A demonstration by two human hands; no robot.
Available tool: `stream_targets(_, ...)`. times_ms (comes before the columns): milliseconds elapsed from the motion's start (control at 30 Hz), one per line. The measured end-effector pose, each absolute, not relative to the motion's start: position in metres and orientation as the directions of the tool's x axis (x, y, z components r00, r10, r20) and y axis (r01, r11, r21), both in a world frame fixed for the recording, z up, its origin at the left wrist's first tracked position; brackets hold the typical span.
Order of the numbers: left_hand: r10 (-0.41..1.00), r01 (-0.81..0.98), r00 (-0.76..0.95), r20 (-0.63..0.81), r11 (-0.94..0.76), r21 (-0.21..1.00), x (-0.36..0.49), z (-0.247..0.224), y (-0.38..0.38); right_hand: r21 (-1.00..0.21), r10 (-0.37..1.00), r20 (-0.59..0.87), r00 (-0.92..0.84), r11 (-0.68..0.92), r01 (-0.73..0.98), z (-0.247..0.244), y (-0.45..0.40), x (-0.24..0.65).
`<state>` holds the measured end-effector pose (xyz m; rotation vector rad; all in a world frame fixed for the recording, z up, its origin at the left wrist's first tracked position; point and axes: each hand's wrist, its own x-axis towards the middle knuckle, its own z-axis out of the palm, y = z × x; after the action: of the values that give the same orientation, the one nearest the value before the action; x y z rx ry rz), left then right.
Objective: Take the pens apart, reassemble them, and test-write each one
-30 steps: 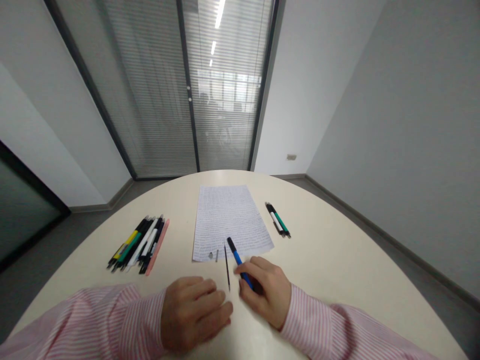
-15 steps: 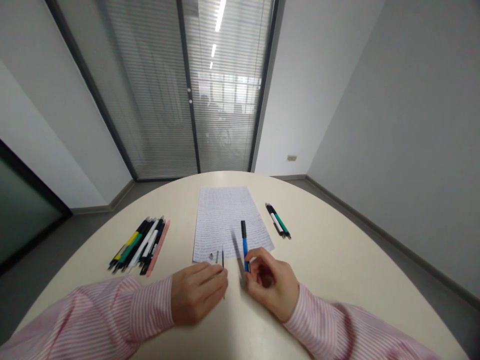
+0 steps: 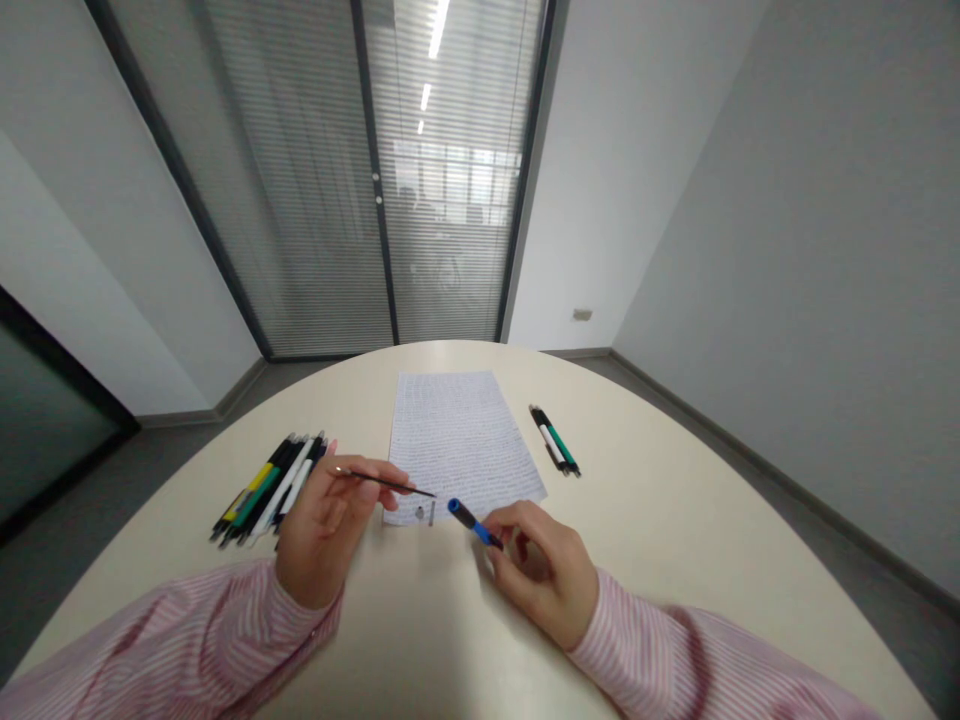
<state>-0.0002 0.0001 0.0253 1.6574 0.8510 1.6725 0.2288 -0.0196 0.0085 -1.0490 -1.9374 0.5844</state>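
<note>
My left hand (image 3: 328, 525) pinches a thin black pen refill (image 3: 386, 482) between its fingers, holding it level above the lower left corner of the sheet. My right hand (image 3: 538, 572) grips a blue pen (image 3: 471, 523) with a black end, which points up and to the left. The two hands are apart, with the pen's tip a little right of the refill's tip. A handwritten sheet of paper (image 3: 459, 440) lies just beyond them, and several small metal parts (image 3: 424, 513) rest on its lower edge.
A bundle of several pens (image 3: 262, 490) lies left of the sheet, close to my left hand. A pair of green-and-white pens (image 3: 555, 441) lies to its right. The cream table (image 3: 442, 610) has a curved edge, with a blinded glass door beyond.
My left hand has lifted the thin black refill off the table and moved left. My right hand has tipped the blue pen from upright to slanting left.
</note>
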Motion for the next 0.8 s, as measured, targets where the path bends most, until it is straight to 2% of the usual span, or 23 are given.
stream_targets(67,0.868,-0.127,-0.117,0.483,-0.496,0.859,0.000,0.029,0.003,-0.682,0.825,0.467,-0.317,0.564,0.465,0.008,-0.020,0.229)
stream_targets(133,0.896,-0.222,-0.153,0.416,-0.442,0.869,0.001,0.032,0.003,-0.670,0.824,0.466,-0.322,0.567,0.480,0.007,-0.020,0.230)
stream_targets(433,0.856,-0.226,-0.182,0.483,-0.515,0.827,0.002,0.034,0.000,-0.646,0.831,0.452,-0.323,0.555,0.524,0.006,-0.019,0.232)
stream_targets(567,0.821,-0.104,-0.121,0.558,-0.570,0.815,0.001,0.031,-0.002,-0.639,0.822,0.463,-0.332,0.569,0.518,0.007,-0.018,0.231)
stream_targets(667,0.785,0.047,0.018,0.620,-0.620,0.783,0.001,0.027,-0.003,-0.631,0.812,0.476,-0.338,0.584,0.511,0.010,-0.019,0.230)
stream_targets(800,0.798,0.165,0.219,0.561,-0.597,0.785,0.002,0.022,-0.003,-0.633,0.815,0.462,-0.350,0.579,0.513,0.011,-0.019,0.230)
